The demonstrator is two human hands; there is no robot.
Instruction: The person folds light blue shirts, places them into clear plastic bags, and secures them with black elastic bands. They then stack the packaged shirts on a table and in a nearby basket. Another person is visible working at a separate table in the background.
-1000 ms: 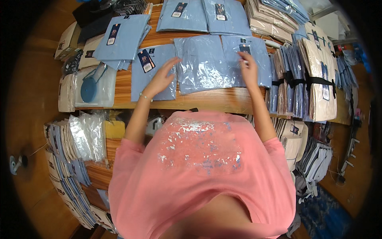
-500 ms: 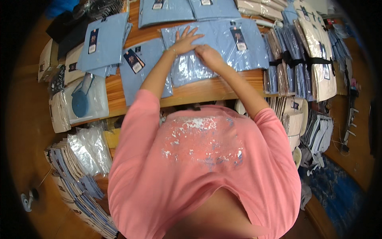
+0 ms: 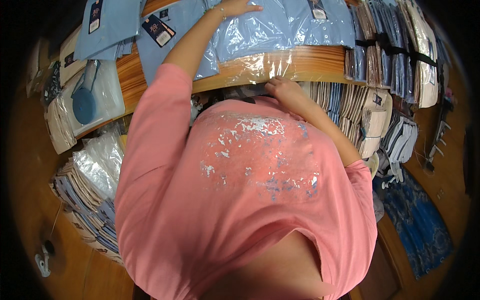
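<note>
A folded light-blue shirt (image 3: 255, 30) lies on the wooden table in a clear plastic bag (image 3: 257, 65), whose loose end reaches over the front edge. My left hand (image 3: 234, 7) rests flat on the bagged shirt, at the top border of the view; one digit points right and the other fingers are partly cut off. Down at the table's front edge, my right hand (image 3: 290, 93) is closed, its fingertips pinching the loose plastic. Right of it, another part of the blue fabric with small buttons and a dark hang tag (image 3: 317, 9) shows under plastic.
Another blue folded shirt (image 3: 172, 35) with a dark tag lies to the left, beside a stack of blue shirts (image 3: 110, 27). A blue round object (image 3: 84, 106) sits on a translucent sheet. Strapped bundles of bagged garments (image 3: 390, 47) stand right. Beige folded garments (image 3: 372, 125) fill space below.
My right hand has come off the shirt toward me to the table's front edge, drawing the plastic out. The left hand stays on the shirt. The whole view has shifted, so the table sits higher.
</note>
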